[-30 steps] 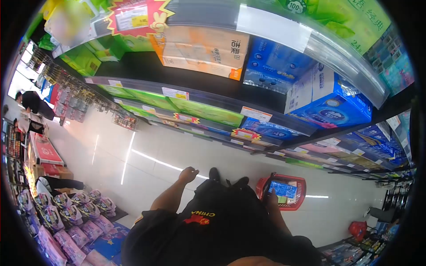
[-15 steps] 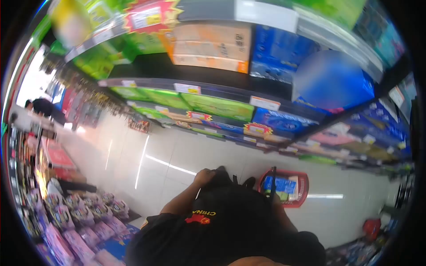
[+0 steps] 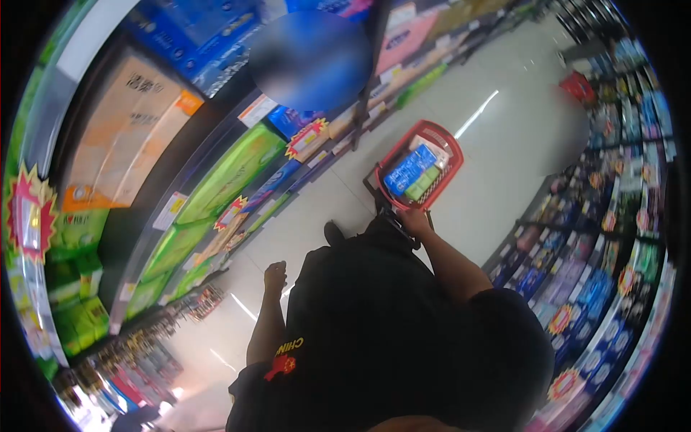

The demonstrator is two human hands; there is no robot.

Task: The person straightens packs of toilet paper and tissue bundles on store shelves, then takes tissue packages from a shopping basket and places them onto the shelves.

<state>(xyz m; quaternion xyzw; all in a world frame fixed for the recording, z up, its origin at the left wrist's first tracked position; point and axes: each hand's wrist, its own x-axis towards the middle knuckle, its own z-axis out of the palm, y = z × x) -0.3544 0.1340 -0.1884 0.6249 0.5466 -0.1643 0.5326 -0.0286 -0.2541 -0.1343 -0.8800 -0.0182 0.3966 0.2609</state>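
Dark shelving (image 3: 133, 237) rises left of a glossy, pale store floor (image 3: 497, 173), while long, closely packed shelves (image 3: 576, 284) stand to the floor's right; a white light streak (image 3: 476, 115) gleams on the floor's far stretch.

Black short-sleeved shirt (image 3: 403, 324); red emblem (image 3: 281, 368), yellow capital lettering (image 3: 289, 346); dark shoe (image 3: 333, 233).

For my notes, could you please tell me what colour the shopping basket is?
The shopping basket is red; it shows best in the head view.
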